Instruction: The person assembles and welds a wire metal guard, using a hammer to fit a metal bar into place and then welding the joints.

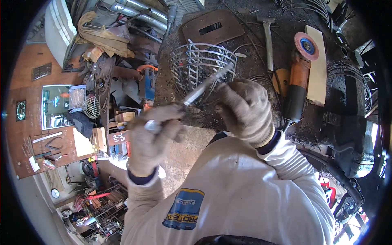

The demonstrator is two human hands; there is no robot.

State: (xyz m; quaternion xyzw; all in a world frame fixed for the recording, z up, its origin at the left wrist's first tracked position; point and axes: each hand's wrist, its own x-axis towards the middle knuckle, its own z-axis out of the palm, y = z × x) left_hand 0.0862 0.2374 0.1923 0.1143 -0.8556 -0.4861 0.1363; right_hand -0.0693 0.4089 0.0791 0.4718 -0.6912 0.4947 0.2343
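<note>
In my gloved left hand (pixel 153 136) is a slim silver metal bar (pixel 208 83), blurred by motion, slanting up to the right. One end shows below my fingers and the other reaches over a welded wire basket-like frame (pixel 200 61) on the dark bench. Whether the bar touches the frame I cannot tell. Close beside the bar, my gloved right hand (pixel 245 110) hangs with its fingers curled in; what they hold, if anything, is hidden.
An orange and black angle grinder (pixel 298 81) with a flap disc lies right, by a pale wooden board (pixel 316 69). A hammer (pixel 267 43) and a brown slotted plate (pixel 212 26) lie behind. Bent wire hoops (pixel 347 71) crowd the right edge. Left stands a cluttered brown board (pixel 30 134).
</note>
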